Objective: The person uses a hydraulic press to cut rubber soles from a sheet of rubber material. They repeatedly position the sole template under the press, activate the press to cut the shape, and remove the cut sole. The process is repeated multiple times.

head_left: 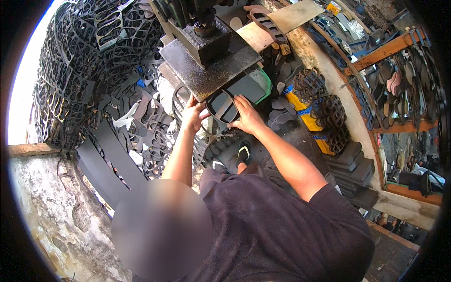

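A sole-shaped metal cutting die [223,106] with a crossbar sits at the near edge of the press, just under its dark plate [211,63]. My right hand [247,116] grips the die's right side, fingers at the far end and thumb at the near end. On the other side, my left hand [192,116] is closed on a dark sheet with cut-out holes [177,101], its thumb close to the die; the exact hold is partly hidden. A dark flat sheet [246,88] lies on the press bed beside a green edge [264,84].
Sheet offcuts with sole-shaped holes [80,61] pile high at the left. Metal dies [310,84] stand on yellow and blue boxes [303,110] at the right, near stacked dark slabs [352,162]. Loose soles [282,113] lie on the floor. A wooden board [286,23] juts out behind.
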The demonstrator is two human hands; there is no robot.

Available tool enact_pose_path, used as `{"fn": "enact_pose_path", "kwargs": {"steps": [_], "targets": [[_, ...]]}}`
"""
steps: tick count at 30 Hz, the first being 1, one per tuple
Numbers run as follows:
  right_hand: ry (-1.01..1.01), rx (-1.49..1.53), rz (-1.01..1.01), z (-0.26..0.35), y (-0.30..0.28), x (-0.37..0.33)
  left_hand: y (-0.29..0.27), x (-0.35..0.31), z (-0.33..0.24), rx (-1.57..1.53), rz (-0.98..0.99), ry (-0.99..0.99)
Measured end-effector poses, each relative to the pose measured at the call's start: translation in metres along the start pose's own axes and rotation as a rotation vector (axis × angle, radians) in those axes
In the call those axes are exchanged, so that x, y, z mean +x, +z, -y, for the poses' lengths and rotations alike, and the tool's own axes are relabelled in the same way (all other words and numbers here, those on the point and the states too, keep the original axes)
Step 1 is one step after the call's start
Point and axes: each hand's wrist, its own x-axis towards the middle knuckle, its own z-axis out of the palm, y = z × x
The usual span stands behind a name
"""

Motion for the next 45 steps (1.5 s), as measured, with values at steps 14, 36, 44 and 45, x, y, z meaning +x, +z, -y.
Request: {"fn": "enact_pose_path", "kwargs": {"steps": [14,36,44,45], "targets": [[0.025,0.033,0.003,0.002,0.000,0.001,-0.004,0.003,0.003,-0.017,0.007,0.013],[0.060,-0.047,0.048,0.003,-0.002,0.002,0.002,0.000,0.000,-0.008,-0.021,0.001],[0.057,-0.007,0.034,0.002,-0.001,0.001,-0.007,0.005,0.004,-0.031,0.014,-0.010],[0.062,-0.004,0.035,0.003,-0.002,0.001,-0.007,0.006,0.005,-0.030,0.011,-0.005]]}}
